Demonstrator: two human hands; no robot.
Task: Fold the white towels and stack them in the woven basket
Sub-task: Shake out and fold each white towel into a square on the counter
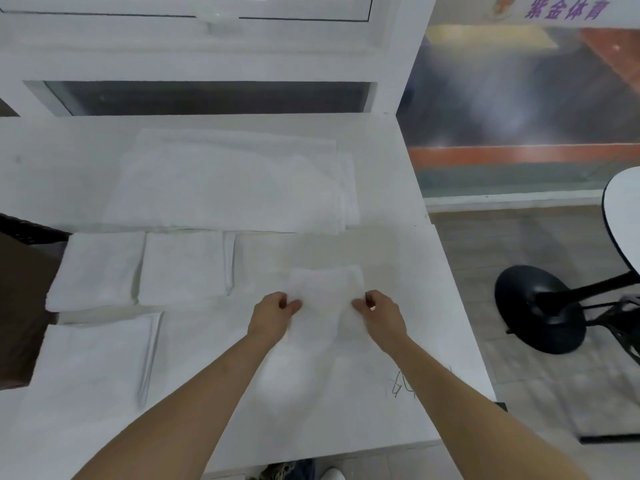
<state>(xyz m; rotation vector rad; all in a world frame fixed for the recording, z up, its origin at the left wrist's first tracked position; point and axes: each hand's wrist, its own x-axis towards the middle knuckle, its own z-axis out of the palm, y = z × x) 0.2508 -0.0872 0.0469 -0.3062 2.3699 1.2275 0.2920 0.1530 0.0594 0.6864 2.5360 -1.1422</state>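
A small white towel (325,289) lies on the white table (398,258) just ahead of me. My left hand (273,315) pinches its left edge and my right hand (382,315) pinches its right edge, both lifting the near part slightly. Two folded white towels (98,270) (183,266) lie side by side to the left. A third folded towel (97,355) rests nearer me on the left. A large spread white towel pile (235,181) covers the back of the table. A dark woven basket (20,289) shows at the far left edge, mostly cut off.
The table's right edge runs diagonally beside a tiled floor. A black round stool base (540,308) and a white round tabletop (623,216) stand to the right. A white window frame (207,67) rises behind the table. Pen scribbles (401,386) mark the table near my right forearm.
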